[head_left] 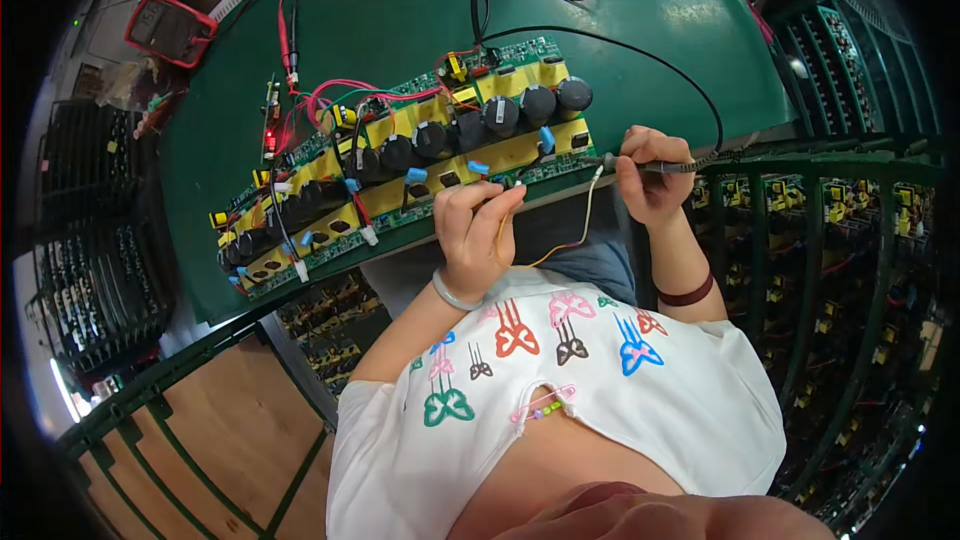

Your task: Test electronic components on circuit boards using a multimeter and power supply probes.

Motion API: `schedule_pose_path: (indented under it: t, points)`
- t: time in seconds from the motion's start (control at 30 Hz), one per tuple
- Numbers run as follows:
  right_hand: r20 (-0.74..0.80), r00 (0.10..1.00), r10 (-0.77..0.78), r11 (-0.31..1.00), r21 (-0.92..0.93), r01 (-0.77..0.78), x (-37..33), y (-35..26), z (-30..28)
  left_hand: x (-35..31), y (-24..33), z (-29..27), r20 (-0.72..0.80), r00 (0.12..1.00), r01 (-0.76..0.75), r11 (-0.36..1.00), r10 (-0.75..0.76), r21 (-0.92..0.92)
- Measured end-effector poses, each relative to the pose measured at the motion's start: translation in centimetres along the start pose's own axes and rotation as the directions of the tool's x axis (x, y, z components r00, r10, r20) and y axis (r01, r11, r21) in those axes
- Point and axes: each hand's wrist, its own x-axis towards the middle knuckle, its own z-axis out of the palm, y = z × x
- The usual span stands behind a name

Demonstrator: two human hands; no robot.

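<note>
The one view sits at the wearer's head – the left of two side-by-side fisheyes – and looks steeply down, upright and unmirrored. The shirt is nearest, filling the lower middle; the left hand, right hand and board lie farther off, mid-frame. Beyond, the counter runs toward the top – its edges bending near the dark round rim.
</note>
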Motion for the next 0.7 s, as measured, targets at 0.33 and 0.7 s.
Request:
schedule_pose_path:
  t: [0.33, 0.7]
  points:
    - [-0.030, 0.998, -0.063, 0.997, -0.050, 0.062, 0.7, 0.9, 0.9, 0.7, -0.6, -0.6, -0.013, 0.999, -0.028, 0.998, 0.029, 0.057]
    - [0.048, 0.992, 0.113, 0.982, -0.159, -0.104, 0.2, -0.7, -0.3, -0.5, 0.0, -0.3, -0.031, 0.999, -0.033, 0.999, 0.032, -0.008]
